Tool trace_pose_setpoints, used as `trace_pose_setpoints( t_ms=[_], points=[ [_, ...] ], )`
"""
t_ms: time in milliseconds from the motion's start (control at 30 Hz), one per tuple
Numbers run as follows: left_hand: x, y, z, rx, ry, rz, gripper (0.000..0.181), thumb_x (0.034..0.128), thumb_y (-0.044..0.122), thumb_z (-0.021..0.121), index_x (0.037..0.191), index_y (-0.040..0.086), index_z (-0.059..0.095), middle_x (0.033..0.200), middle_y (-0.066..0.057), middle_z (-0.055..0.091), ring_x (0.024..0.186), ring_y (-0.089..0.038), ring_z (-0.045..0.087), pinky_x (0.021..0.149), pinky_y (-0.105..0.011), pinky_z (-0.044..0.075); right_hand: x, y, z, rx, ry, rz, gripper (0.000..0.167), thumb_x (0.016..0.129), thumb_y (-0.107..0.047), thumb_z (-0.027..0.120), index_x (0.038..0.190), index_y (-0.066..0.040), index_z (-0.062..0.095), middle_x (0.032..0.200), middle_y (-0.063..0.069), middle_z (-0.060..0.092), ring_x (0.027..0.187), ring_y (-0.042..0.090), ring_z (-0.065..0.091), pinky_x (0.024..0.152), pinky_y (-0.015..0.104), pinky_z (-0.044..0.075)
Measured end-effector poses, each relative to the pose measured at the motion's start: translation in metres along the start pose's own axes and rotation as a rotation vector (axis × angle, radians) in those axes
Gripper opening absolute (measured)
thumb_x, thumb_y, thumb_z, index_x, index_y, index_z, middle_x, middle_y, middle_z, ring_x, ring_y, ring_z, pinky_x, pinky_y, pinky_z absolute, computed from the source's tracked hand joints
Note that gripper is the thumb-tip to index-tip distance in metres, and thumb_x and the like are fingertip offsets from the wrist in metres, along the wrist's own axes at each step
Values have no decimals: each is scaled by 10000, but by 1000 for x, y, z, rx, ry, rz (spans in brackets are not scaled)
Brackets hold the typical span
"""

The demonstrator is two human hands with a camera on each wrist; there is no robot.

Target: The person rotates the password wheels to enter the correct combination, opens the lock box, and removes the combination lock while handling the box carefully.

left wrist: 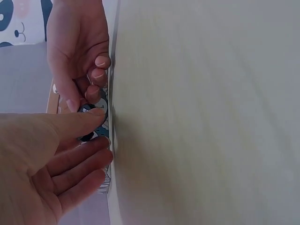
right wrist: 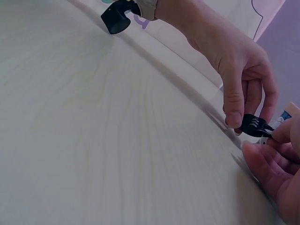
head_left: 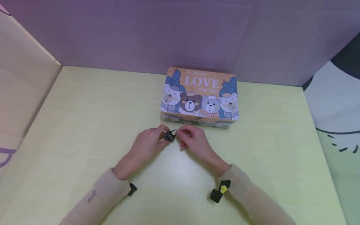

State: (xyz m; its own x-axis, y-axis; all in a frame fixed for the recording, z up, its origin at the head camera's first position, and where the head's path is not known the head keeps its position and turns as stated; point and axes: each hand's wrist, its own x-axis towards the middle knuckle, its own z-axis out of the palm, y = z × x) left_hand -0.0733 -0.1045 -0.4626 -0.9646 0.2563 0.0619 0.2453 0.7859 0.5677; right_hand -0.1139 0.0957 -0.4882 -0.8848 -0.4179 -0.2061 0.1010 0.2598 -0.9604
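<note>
A small black combination padlock (head_left: 169,136) with number dials is held between the thumb and fingers of my left hand (head_left: 148,143). Its thin shackle points toward my right hand (head_left: 195,141), whose thumb and forefinger pinch at the shackle's end. In the right wrist view the dials on the padlock (right wrist: 253,125) face the camera. The left thumb covers part of the padlock (left wrist: 86,108) in the left wrist view. Just beyond both hands stands a closed tin box (head_left: 200,94) with bears and the word LOVE on its lid, a small metal clasp (head_left: 198,119) at its front.
The pale wooden table (head_left: 88,120) ends at a purple backdrop (head_left: 142,29) behind the box. Printed panels stand along the left and right sides. A small black camera (head_left: 216,195) is strapped to each wrist.
</note>
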Motion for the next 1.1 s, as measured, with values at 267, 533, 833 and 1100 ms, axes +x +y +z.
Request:
trace_pose_setpoints(
  t_ms=[267, 533, 833, 1100],
  points=[
    [-2, -4, 1, 67, 43, 13, 278, 914, 215, 804, 1118, 56, 702, 955, -86, 764, 836, -258, 718, 761, -414, 596, 8, 0, 2, -139, -30, -48, 187, 1044, -189, 611, 1131, -50, 698, 767, 90, 660, 645, 198, 631, 608, 320, 584],
    [-3, -6, 0, 210, 98, 67, 263, 884, 224, 835, 1022, 41, 706, 925, -90, 725, 823, -244, 673, 789, -391, 574, 18, -6, 5, -215, -49, -62, 187, 1043, -223, 616, 1118, -80, 708, 743, 67, 663, 630, 193, 629, 609, 325, 569],
    [-2, -5, -2, 290, 69, 50, 274, 877, 254, 840, 946, 42, 681, 876, -71, 679, 790, -228, 626, 752, -369, 550, 27, -9, 11, -263, -71, -87, 167, 1034, -192, 618, 1072, -58, 711, 694, 48, 643, 584, 166, 593, 564, 296, 530],
    [-2, -7, -2, 300, 76, 50, 320, 846, 287, 865, 946, 29, 705, 881, -69, 682, 794, -229, 631, 746, -378, 552, 31, -14, 16, -348, -42, -67, 190, 1028, -203, 628, 1093, -51, 721, 823, 27, 694, 630, 128, 594, 621, 274, 541]
  ],
)
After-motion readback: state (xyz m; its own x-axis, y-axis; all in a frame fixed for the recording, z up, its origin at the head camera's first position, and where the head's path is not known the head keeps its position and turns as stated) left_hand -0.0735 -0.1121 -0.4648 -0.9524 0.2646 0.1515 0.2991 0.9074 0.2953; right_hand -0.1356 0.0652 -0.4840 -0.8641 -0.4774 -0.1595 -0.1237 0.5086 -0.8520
